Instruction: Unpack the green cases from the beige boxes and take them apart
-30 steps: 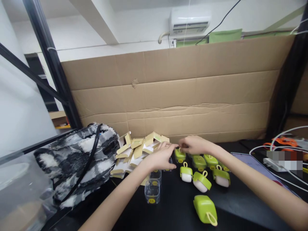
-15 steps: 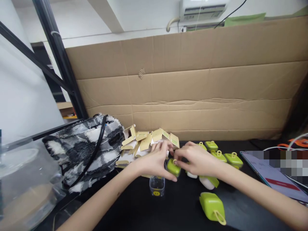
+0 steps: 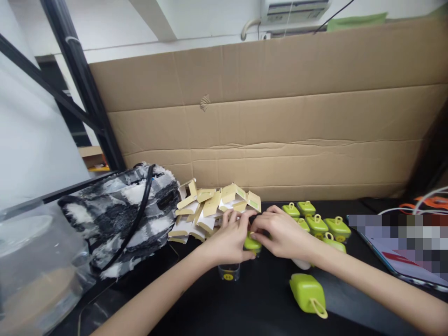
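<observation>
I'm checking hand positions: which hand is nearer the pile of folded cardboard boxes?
Left. The left hand lies just below the pile of folded cardboard boxes, fingertips at its edge; the right hand is further right.

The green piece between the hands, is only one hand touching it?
No, both the left hand and the right hand have fingers closed on the green piece.

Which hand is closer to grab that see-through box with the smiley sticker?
Probably the left hand. The clear box stands just below it, while the right hand sits further off to the side. Both hands are pinching one green piece, so the left would have to let go first.
</observation>
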Motion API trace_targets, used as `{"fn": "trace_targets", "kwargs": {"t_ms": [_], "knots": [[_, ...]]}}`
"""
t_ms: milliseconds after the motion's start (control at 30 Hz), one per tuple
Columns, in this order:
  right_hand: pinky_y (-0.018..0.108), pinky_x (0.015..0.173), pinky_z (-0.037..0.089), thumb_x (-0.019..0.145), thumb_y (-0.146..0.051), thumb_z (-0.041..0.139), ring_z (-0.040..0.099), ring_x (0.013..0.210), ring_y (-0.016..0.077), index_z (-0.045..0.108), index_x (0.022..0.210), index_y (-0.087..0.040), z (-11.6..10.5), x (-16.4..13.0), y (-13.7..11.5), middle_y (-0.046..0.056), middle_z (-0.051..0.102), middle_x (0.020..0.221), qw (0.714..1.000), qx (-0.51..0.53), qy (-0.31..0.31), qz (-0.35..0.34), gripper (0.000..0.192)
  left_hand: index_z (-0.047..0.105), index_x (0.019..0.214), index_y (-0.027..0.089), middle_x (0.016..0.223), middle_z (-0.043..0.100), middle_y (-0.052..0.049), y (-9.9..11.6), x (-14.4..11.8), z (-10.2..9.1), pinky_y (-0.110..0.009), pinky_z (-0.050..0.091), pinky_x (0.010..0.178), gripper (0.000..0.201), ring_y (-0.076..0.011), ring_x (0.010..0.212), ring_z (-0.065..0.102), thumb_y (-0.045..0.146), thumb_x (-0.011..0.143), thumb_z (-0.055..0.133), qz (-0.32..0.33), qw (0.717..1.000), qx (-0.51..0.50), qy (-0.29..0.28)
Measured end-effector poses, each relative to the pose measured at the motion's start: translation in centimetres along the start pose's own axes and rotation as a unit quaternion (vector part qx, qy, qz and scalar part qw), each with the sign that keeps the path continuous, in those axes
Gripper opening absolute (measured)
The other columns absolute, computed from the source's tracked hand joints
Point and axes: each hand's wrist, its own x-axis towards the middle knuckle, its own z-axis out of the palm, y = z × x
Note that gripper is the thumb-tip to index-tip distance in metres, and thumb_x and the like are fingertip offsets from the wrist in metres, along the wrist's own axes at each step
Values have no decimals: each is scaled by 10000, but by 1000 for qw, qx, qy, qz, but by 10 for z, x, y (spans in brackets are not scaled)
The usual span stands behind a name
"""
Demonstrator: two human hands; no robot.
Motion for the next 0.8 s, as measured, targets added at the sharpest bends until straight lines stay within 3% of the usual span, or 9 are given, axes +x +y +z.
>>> {"fn": "trace_targets", "kwargs": {"t_ms": [233, 433, 500, 600, 667, 800], "knots": [[346, 793, 367, 837, -180, 554, 612, 751, 179, 618, 764, -186, -10, -1, -3, 10, 686, 745, 998, 5, 49, 24, 96, 308, 1213, 174, 1343, 423, -160, 2, 1, -3, -547, 231, 1056, 685, -366, 1223, 377, 270, 674, 719, 6, 1000, 22, -2], [336, 738, 417, 890, -308, 497, 605, 707, 175, 586, 792, -214, -66, -32, 1, 5, 672, 738, 993, 12, 82, 87, 162, 260, 1305, 223, 1307, 448, -124, 1, -1, -4, -516, 318, 992, 705, -341, 1183, 397, 231, 710, 639, 12, 999, 30, 10], [317, 683, 440, 902, -373, 487, 610, 708, 181, 590, 782, -229, -86, -56, 6, 12, 673, 754, 991, 21, 51, 124, 214, 274, 1311, 211, 1234, 499, -124, 1, -2, -3, -523, 306, 998, 686, -340, 1170, 410, 208, 716, 617, 16, 999, 33, 13], [312, 661, 459, 901, -417, 487, 613, 718, 186, 607, 767, -252, -99, -93, 14, 12, 674, 774, 983, 23, -50, 176, 243, 334, 1269, 183, 1167, 542, -128, 2, -2, 0, -556, 243, 1035, 615, -358, 1179, 411, 215, 719, 607, 21, 999, 40, 16], [318, 639, 464, 891, -404, 498, 615, 695, 190, 618, 754, -261, -97, -116, 19, 14, 674, 763, 976, 3, -93, 196, 232, 365, 1241, 191, 1207, 533, -129, 4, -1, 1, -572, 215, 1048, 563, -361, 1195, 413, 206, 728, 597, 22, 998, 47, 19], [348, 656, 487, 873, -389, 518, 642, 724, 216, 648, 762, -280, -83, -144, 25, 28, 691, 777, 965, -14, -115, 235, 203, 485, 1142, 211, 1167, 574, -105, 7, -1, -1, -594, 218, 1045, 416, -359, 1199, 432, 176, 745, 603, 25, 998, 61, 11]]}}
